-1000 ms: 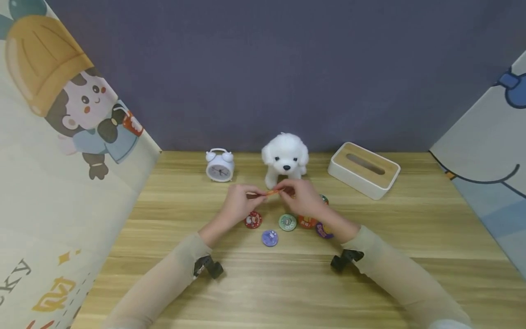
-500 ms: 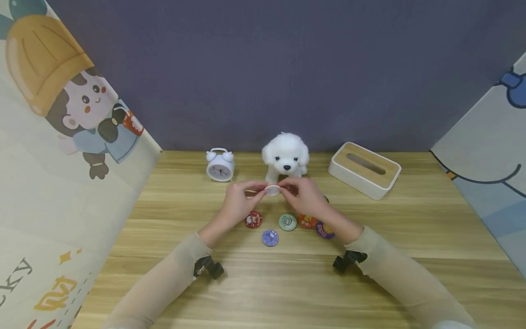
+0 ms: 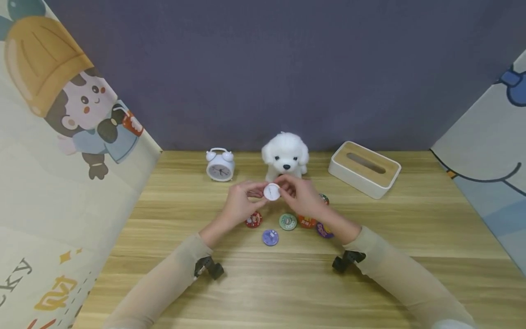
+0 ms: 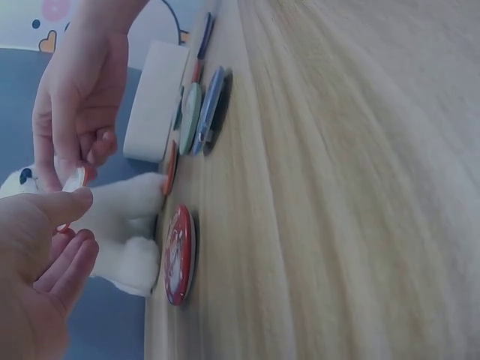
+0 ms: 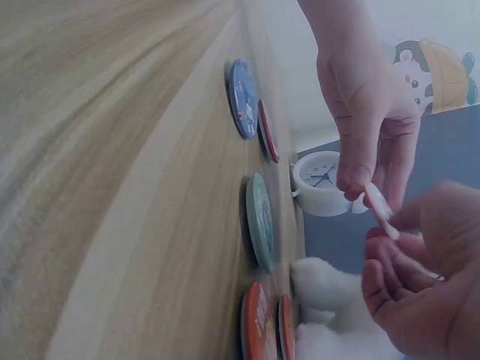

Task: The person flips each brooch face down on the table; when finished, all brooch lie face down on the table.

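Note:
Between my two hands, just in front of the plush dog (image 3: 286,157), is a round button badge (image 3: 271,192) held off the table. Its white back, with a thin pin line across it, faces the head camera; an orange-red rim shows in the right wrist view (image 5: 380,211). My left hand (image 3: 242,201) pinches one side of it between thumb and fingers. From the other side, the thumb and fingertips of my right hand (image 3: 305,196) pinch its edge. Below lie a red badge (image 3: 253,220), a bluish-purple badge (image 3: 270,237) and a green badge (image 3: 287,222).
Partly behind my right wrist lie an orange badge (image 3: 306,222), a purple badge (image 3: 324,230) and a dark green badge (image 3: 324,199). A white alarm clock (image 3: 220,166) stands back left. At the back right is a white tissue box (image 3: 363,170) with a wooden lid.
The badge was seen nearly edge-on, orange side showing; it has turned so its white back faces the head camera. Both hands stay in about the same place.

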`<state>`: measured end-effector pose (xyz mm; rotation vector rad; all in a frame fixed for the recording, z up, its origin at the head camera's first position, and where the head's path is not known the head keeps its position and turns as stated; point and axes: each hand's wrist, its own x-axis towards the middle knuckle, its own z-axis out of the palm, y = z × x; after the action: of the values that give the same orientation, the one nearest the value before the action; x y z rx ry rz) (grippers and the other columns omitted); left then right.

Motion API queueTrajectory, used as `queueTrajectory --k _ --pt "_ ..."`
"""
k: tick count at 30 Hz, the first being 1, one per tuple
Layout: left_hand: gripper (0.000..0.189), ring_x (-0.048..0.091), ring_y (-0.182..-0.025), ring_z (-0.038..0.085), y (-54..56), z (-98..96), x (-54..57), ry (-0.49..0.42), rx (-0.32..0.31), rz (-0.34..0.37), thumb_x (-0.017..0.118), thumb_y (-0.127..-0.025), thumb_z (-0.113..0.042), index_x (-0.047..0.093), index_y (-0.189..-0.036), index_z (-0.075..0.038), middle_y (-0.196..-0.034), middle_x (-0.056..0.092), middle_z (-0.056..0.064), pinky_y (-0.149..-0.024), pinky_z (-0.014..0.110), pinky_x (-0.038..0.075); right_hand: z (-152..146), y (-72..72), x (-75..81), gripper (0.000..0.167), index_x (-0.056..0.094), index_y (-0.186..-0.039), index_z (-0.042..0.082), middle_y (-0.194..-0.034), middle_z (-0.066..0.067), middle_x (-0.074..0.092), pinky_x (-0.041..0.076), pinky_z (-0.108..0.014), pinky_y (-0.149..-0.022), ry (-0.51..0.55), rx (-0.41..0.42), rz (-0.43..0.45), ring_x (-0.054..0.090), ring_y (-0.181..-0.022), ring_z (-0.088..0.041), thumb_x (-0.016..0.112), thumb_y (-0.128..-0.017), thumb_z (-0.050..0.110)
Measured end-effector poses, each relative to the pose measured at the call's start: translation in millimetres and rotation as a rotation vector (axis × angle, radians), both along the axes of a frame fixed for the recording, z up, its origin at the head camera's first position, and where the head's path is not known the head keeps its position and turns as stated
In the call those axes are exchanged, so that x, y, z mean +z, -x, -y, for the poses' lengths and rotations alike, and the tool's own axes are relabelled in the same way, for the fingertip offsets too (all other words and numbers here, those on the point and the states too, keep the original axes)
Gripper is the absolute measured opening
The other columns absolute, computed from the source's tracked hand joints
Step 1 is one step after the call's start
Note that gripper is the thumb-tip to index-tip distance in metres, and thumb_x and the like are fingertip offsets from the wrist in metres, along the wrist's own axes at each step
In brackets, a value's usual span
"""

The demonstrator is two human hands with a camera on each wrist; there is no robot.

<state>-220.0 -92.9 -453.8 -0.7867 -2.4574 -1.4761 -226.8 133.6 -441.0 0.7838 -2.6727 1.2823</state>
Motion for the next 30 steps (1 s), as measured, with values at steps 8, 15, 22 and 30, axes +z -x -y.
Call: queueTrajectory --k 8,15,22,30 --pt "0.041 0.079 -0.097 0.030 3.0 3.4 -6.1 0.122 0.011 0.020 0.088 -0.084 -0.004 0.075 -0.123 0.003 -0.115 0.077 0.020 -0.087 0.024 0.065 -0.3 1.5 -3.5 0.053 0.071 -0.131 0.002 -0.101 -0.009 0.073 0.061 -0.024 -0.069 -0.139 0.049 -0.058 0.068 -0.078 -0.015 0.090 -0.082 0.010" --pt "0.041 0.079 -0.101 0.030 8.7 2.9 -9.9 0.232 0.025 0.026 0.088 -0.086 -0.010 0.076 -0.123 0.000 -0.117 0.078 0.019 -0.091 0.032 0.066 4.8 11.2 -12.9 0.044 0.077 -0.123 0.005 -0.100 -0.008 0.074 0.058 -0.026 -0.071 -0.240 0.035 -0.127 0.065 -0.082 -0.017 0.091 -0.082 0.017" --pt "0.041 0.077 -0.102 0.029 12.2 3.0 -14.2 0.326 0.033 0.034 0.087 -0.087 -0.013 0.076 -0.124 -0.002 -0.116 0.079 0.017 -0.094 0.038 0.065 12.5 15.6 -20.8 0.042 0.077 -0.122 0.006 -0.110 -0.012 0.075 0.062 -0.041 -0.089 -0.309 0.028 -0.110 0.068 -0.098 -0.025 0.089 -0.086 0.024" --pt "0.035 0.077 -0.104 0.029 15.8 0.0 -19.0 0.400 0.026 0.039 0.087 -0.087 -0.012 0.078 -0.119 -0.002 -0.115 0.080 0.017 -0.097 0.041 0.064 19.7 11.5 -20.3 0.039 0.077 -0.120 0.001 -0.115 -0.017 0.076 0.056 -0.050 -0.104 -0.382 0.030 -0.091 0.068 -0.110 -0.035 0.088 -0.085 0.015"
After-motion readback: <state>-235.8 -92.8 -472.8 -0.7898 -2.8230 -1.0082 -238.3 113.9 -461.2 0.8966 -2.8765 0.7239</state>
